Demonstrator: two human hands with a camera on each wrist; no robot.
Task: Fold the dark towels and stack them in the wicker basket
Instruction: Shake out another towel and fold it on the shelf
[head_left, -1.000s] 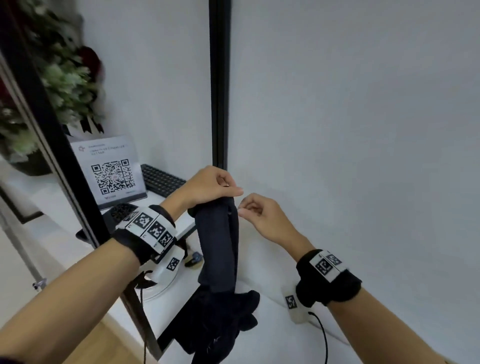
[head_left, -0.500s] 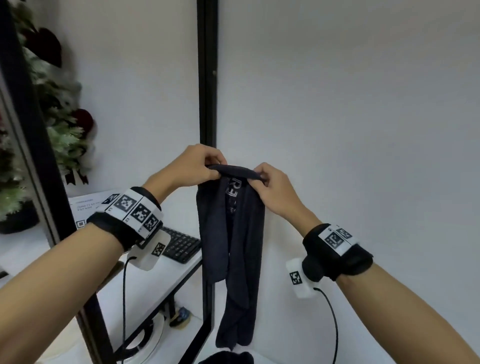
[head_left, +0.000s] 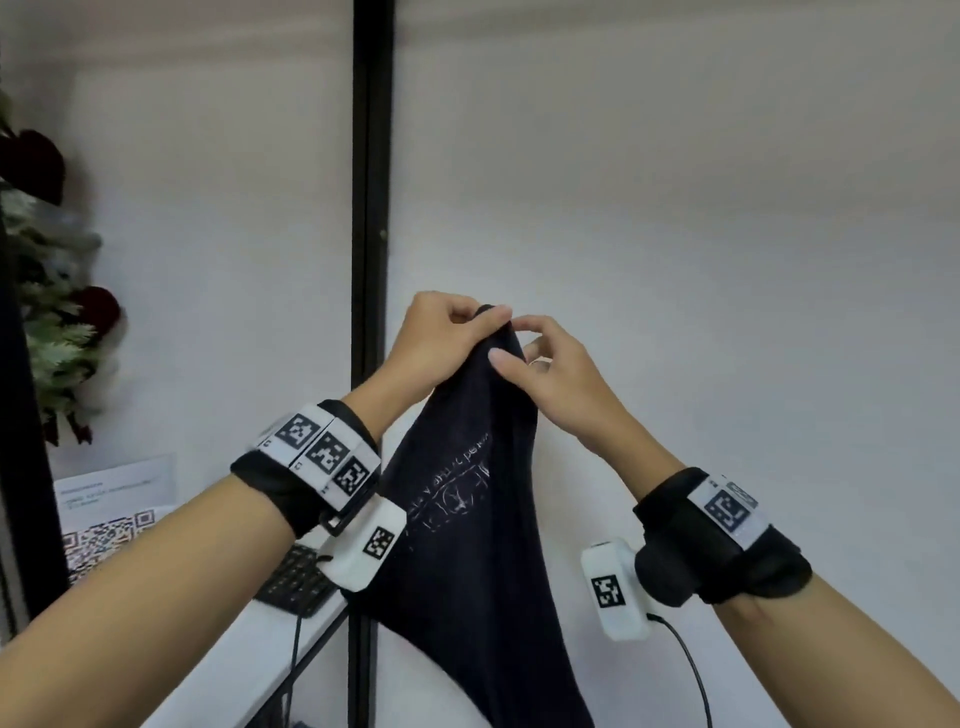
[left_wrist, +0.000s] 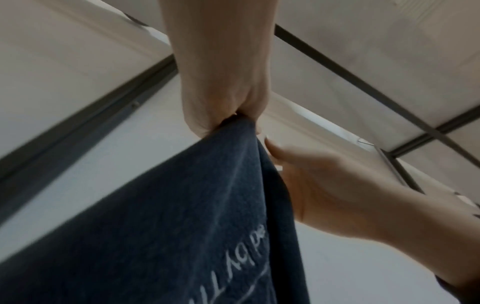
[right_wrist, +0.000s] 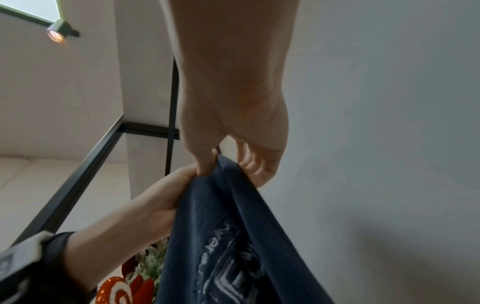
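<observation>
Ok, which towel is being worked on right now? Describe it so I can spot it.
Find the black vertical post against the white wall. Just right of it, both hands pinch the top of a dark navy towel hanging down; it bears faint white printed lettering.

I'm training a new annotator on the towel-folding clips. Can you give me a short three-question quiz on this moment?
1. True or false: the dark towel lies flat on a desk.
2. Multiple choice: where on the towel does the left hand grip it? A) the bottom hem B) the top, beside the right hand C) nowhere
3. Fill in: low at the left of the head view, behind the left wrist, lies a black ____.

Key
1. False: it hangs in the air from both hands.
2. B: both hands pinch the top, close together.
3. keyboard
</observation>
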